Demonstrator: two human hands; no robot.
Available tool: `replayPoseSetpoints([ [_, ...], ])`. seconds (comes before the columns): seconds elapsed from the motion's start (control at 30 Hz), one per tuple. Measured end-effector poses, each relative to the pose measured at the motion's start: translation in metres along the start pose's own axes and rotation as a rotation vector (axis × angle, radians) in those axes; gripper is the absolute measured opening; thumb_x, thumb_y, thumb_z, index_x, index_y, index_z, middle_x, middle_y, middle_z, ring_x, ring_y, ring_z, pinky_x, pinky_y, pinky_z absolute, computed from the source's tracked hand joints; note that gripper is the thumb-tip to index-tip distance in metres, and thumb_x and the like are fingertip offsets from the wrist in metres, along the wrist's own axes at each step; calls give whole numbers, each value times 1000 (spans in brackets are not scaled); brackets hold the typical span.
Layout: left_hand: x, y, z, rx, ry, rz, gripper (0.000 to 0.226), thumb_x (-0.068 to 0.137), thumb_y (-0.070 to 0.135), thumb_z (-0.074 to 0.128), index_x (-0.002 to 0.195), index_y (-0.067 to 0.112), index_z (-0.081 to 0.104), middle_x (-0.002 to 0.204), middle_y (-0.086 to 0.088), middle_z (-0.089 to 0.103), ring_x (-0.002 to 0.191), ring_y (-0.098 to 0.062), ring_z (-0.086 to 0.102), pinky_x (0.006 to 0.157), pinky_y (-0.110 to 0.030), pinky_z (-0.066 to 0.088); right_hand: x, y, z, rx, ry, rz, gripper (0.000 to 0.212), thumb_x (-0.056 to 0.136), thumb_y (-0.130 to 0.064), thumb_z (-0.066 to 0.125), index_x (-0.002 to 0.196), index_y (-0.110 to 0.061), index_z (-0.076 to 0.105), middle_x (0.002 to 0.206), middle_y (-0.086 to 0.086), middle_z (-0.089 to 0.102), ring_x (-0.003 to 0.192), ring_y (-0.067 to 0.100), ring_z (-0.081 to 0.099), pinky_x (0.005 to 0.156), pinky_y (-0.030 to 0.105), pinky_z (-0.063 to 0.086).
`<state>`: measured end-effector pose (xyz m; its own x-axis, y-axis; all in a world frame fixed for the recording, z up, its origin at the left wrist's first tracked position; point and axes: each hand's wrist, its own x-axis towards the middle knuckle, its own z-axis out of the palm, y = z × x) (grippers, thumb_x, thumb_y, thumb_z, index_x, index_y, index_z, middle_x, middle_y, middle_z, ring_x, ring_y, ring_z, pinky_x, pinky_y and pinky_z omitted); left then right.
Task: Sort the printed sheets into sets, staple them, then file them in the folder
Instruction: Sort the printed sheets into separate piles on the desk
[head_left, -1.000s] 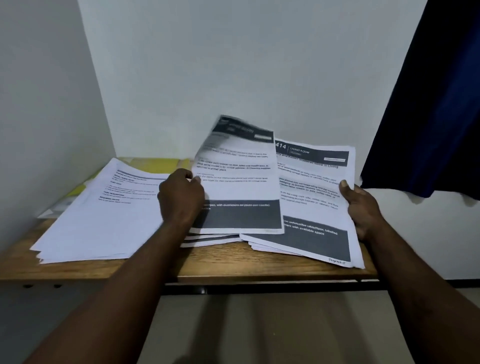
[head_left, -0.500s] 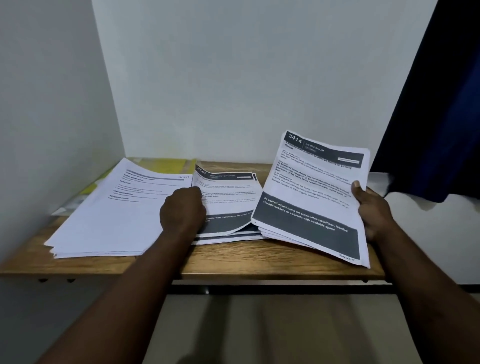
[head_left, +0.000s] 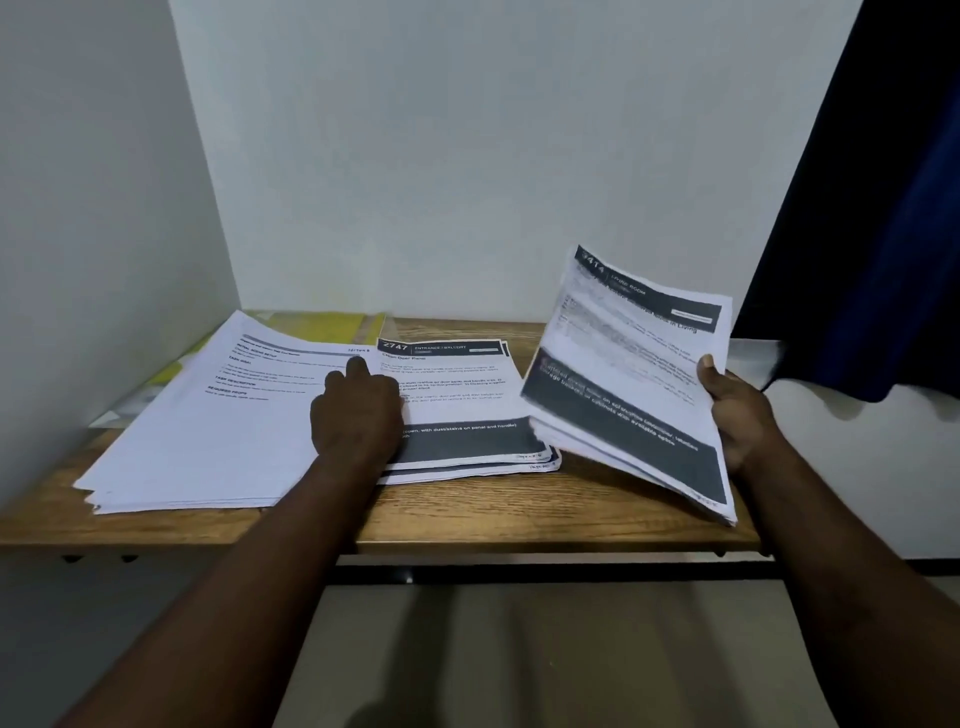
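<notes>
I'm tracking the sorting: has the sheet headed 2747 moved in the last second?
Yes. The sheet dropped from tilted up in the left hand to flat on the middle pile on the table.

Table (head_left: 519, 514): big stack (head_left: 208, 426) far L, folder (head_left: 332, 327) behind it, partly under. Small stack (head_left: 467, 405) centre, L hand (head_left: 356, 410) on its L edge. R hand (head_left: 737, 410) holds bundle (head_left: 634, 384) tilted over table's R end.

I log three lots of sheets: plain stack (head_left: 208, 431), flat, left; small pile (head_left: 467, 410) headed 2747, centre; tilted sheaf (head_left: 623, 374), raised, right. Yellow folder (head_left: 322, 326), seemingly, beneath the plain stack.
</notes>
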<state>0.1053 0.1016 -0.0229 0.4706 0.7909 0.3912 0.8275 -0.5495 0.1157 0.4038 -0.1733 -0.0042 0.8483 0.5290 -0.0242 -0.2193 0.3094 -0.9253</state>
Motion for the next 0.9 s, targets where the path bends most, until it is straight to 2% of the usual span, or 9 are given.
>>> replayPoseSetpoints([
  [0.13,-1,1,-5,-90,37,-12,29,101,42,59,114,23,77,116,-9,61,111,-35,57,83,-44,52,-5,0,4,-48,-20,-26,29,105,-32,61,127,-14,68,124,13,76,111,36,74,84,54,64],
  [0.27,-3,12,-17,-269,225,63,33,102,46,58,98,21,80,94,-4,72,93,-31,66,73,-37,51,-10,-1,8,-78,-28,-39,21,106,-30,60,117,-14,70,111,10,80,95,29,79,69,43,67],
  [0.33,-5,24,-24,-570,85,117,43,102,57,57,88,22,78,80,3,74,81,-22,69,71,-33,51,-11,-2,9,-79,-27,-41,23,106,-30,59,118,-13,69,107,9,81,91,28,80,66,42,67],
  [0.43,-11,50,-34,-1145,-271,47,57,97,69,56,90,18,80,80,0,79,67,-17,73,73,-36,60,-11,-1,9,-90,-43,-45,27,106,-31,60,124,-12,69,115,12,79,101,33,78,74,47,67],
  [0.5,-12,65,-29,-1288,-371,19,61,94,69,61,88,11,78,79,-4,79,63,-21,70,66,-37,59,-12,-1,8,-100,-48,-54,26,106,-31,61,121,-12,69,113,12,80,97,32,79,72,45,67],
  [0.6,-15,78,-15,-1357,-469,30,60,76,60,87,78,4,64,71,-11,69,62,-22,58,64,-35,46,-13,0,9,-124,-72,-60,27,106,-31,59,123,-12,68,115,12,79,99,32,78,72,43,66],
  [0.67,-15,80,-8,-1311,-459,64,54,67,48,94,73,7,60,70,-18,67,62,-24,58,64,-41,48,-12,1,9,-144,-76,-65,26,106,-32,59,121,-13,69,114,11,79,98,30,79,72,42,67],
  [0.8,-14,76,-8,-1200,-360,86,35,79,35,88,77,4,72,78,-18,77,73,-41,75,76,-52,61,-8,3,9,-156,-87,-67,31,106,-34,60,125,-12,69,119,12,78,107,33,76,83,47,66],
  [0.9,-15,74,-6,-1171,-313,84,30,89,26,82,73,4,73,72,-15,75,59,-25,68,64,-44,57,-6,4,8,-163,-97,-62,35,105,-34,61,130,-10,67,124,14,76,114,37,74,96,56,60],
])
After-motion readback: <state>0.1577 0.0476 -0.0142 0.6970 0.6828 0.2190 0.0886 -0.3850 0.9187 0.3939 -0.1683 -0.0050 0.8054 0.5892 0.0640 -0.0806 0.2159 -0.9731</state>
